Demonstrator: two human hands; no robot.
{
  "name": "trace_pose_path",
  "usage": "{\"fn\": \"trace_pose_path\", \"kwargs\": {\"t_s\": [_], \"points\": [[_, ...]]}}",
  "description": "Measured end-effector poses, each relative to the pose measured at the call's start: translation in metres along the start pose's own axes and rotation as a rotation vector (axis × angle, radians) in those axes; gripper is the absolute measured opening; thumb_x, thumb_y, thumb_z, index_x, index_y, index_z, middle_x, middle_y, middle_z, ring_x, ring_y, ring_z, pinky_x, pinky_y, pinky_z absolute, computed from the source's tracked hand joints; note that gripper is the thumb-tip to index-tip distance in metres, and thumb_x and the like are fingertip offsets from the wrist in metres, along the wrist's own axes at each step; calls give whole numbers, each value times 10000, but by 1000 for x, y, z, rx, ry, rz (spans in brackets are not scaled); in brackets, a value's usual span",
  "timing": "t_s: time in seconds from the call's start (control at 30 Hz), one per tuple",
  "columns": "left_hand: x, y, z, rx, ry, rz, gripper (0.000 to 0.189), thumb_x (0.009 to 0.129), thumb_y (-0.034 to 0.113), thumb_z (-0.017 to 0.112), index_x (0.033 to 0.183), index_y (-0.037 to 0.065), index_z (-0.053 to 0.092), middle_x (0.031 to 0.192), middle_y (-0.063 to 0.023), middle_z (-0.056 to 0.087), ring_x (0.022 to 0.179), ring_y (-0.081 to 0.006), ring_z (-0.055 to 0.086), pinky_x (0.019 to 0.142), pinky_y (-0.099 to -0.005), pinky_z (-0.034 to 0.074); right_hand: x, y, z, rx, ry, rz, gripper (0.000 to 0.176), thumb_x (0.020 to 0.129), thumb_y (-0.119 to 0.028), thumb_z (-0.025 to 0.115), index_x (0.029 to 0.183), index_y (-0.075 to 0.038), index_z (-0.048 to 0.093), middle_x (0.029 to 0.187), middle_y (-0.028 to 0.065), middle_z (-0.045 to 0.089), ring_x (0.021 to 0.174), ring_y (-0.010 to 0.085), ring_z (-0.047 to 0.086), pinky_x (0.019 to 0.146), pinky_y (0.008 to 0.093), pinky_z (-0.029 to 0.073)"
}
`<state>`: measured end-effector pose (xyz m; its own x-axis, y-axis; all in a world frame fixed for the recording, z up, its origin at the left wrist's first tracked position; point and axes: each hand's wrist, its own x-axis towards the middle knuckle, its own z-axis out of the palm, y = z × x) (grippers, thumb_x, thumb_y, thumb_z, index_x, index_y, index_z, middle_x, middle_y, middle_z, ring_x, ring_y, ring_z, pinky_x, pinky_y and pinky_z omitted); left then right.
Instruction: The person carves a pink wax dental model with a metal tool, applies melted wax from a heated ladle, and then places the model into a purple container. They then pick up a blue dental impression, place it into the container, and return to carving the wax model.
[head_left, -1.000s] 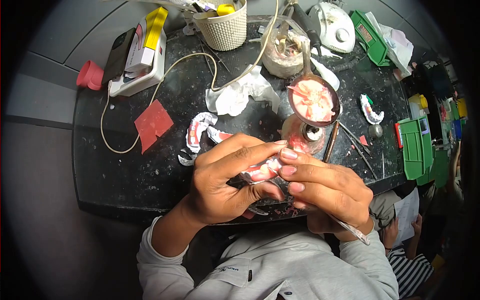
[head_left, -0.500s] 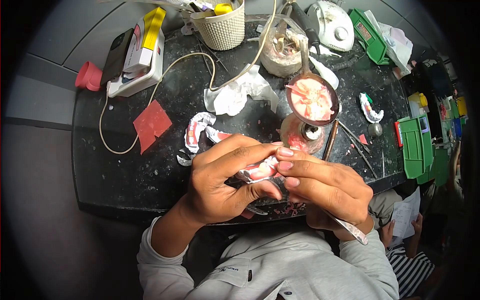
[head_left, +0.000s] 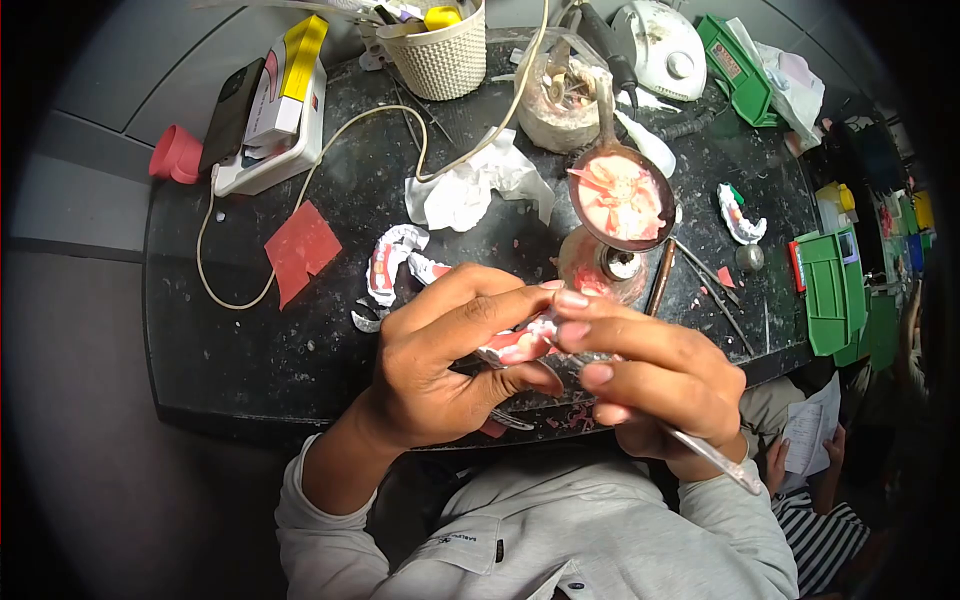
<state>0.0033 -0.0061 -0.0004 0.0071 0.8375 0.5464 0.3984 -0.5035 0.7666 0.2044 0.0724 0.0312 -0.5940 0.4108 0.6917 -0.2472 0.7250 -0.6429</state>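
My left hand [head_left: 440, 355] is closed around a dental cast [head_left: 522, 345] that carries pink wax and white teeth; its far side is hidden by fingers. My right hand [head_left: 660, 375] touches the cast's right end with its fingertips. Held in that same hand is a metal wax spatula [head_left: 712, 458], its handle slanting down past the palm; the working end is mostly hidden. Just beyond the hands, a ladle [head_left: 622, 197] of pink wax rests over a glass spirit burner [head_left: 600, 265]. Another cast with pink wax [head_left: 393, 265] lies left of my hands, with a partly covered cast [head_left: 428, 268] beside it.
A pink wax sheet [head_left: 302, 252] lies at left near a cable. Crumpled tissue [head_left: 478, 190], a woven basket [head_left: 435, 55] and a white machine [head_left: 660, 55] stand farther back. Metal tools [head_left: 712, 300] and a third cast [head_left: 740, 215] are at right. Another person's hands [head_left: 778, 465] hold paper.
My right fingers have spread and loosened somewhat at the cast. The spatula handle has shifted down and to the right. My left hand keeps its hold.
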Motion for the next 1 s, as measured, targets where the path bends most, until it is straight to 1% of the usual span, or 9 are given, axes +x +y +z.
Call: {"fn": "trace_pose_path", "kwargs": {"t_s": [0.03, 0.23, 0.43, 0.53, 0.6, 0.63, 0.8, 0.93, 1.0], "points": [[0, 0, 0, -1, -1, 1, 585, 814, 399, 800, 1140, -75, 696, 956, -187, 702, 839, -242, 686, 723, -319, 537, 0, -3, 1, -78, -27, 12, 217, 958, -204, 664, 1026, -2, 619, 991, 216, 717, 1020, 399, 715, 873, 504, 599], [2, 1, -2, 53, -7, 35, 572, 834, 387, 788, 1152, -79, 692, 951, -186, 699, 836, -242, 688, 722, -316, 542, -1, -2, 1, -85, -41, 21, 224, 937, -196, 686, 1023, 6, 639, 987, 195, 723, 1009, 375, 723, 860, 486, 606], [3, 0, -3, 101, -7, 83, 549, 815, 343, 807, 1145, -80, 690, 963, -193, 700, 837, -256, 687, 721, -327, 547, 0, -2, 2, -90, -31, 22, 207, 949, -186, 675, 1012, 8, 635, 956, 181, 724, 994, 371, 729, 842, 475, 615], [3, -1, -4, 206, -6, 136, 537, 798, 328, 819, 1130, -75, 694, 968, -196, 702, 836, -264, 684, 711, -333, 546, -1, -3, 1, -87, -55, 42, 202, 957, -185, 669, 998, 9, 634, 938, 178, 723, 995, 369, 729, 837, 472, 617], [3, -1, -5, 260, -8, 159, 482, 784, 245, 832, 1122, -71, 698, 969, -190, 698, 825, -267, 676, 702, -343, 539, -1, -3, 2, -88, -53, 37, 199, 960, -182, 666, 992, 12, 634, 933, 181, 721, 995, 372, 729, 837, 473, 617], [3, 0, -5, 260, -8, 159, 482, 784, 245, 832, 1122, -71, 698, 969, -190, 698, 825, -267, 676, 702, -343, 539, -1, -3, 2, -88, -51, 31, 198, 963, -179, 663, 986, 15, 634, 929, 183, 720, 995, 375, 728, 837, 474, 616], [3, 2, -6, 396, 10, 204, 422, 742, 91, 810, 1118, -67, 703, 979, -180, 686, 806, -268, 662, 701, -353, 529, 0, -3, 4, -110, -41, 14, 193, 965, -163, 662, 984, 27, 628, 924, 196, 716, 993, 388, 726, 837, 480, 615], [2, 2, -6, 376, -3, 178, 426, 774, 152, 821, 1120, -67, 702, 957, -181, 687, 816, -267, 669, 703, -349, 536, -1, -1, 1, -123, -69, -22, 197, 961, -152, 668, 1001, 35, 619, 925, 209, 713, 984, 392, 728, 827, 480, 616], [2, 1, -5, 208, -5, 130, 455, 810, 248, 819, 1118, -66, 702, 945, -183, 693, 828, -263, 677, 709, -342, 543, -1, -2, 2, -121, -63, -17, 195, 961, -149, 667, 1000, 36, 619, 927, 211, 713, 977, 390, 729, 820, 479, 618]]}}
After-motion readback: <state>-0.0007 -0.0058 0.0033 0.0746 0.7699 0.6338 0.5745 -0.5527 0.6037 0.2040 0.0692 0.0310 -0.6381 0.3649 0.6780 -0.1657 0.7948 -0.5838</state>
